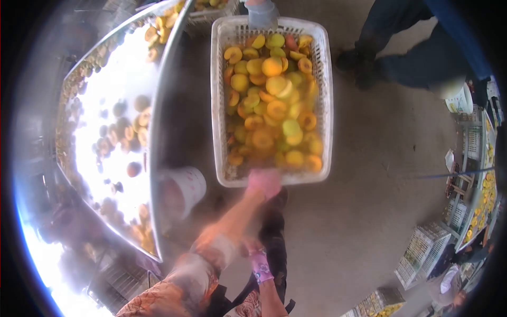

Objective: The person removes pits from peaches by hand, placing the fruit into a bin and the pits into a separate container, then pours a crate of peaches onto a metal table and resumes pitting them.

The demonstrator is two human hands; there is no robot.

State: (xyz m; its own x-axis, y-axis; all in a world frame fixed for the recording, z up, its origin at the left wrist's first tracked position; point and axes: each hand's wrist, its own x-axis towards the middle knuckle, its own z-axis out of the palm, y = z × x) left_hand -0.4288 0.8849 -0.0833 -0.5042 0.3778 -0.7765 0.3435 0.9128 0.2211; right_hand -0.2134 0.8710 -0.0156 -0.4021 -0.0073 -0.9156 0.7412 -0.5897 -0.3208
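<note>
A white plastic crate (217, 105) full of halved yellow-orange stone fruit (274, 84), likely peaches or apricots, is in front of me. My left hand (264, 182), in a pink glove, is closed on the crate's near rim. Its fingers are blurred by motion. Behind my left forearm, lower down and near my legs, is my right hand (259, 261) in a patterned pink glove. It is apart from the crate, and its fingers are partly hidden. Another person's gloved hand (262, 13) is at the crate's far rim.
To the left stands a metal-rimmed table (153, 132) with fruit halves on it and a white bucket (187, 190) beside it. A person's legs (406, 47) are at upper right. Stacked crates (422, 253) and another fruit-covered table (483, 195) line the right side.
</note>
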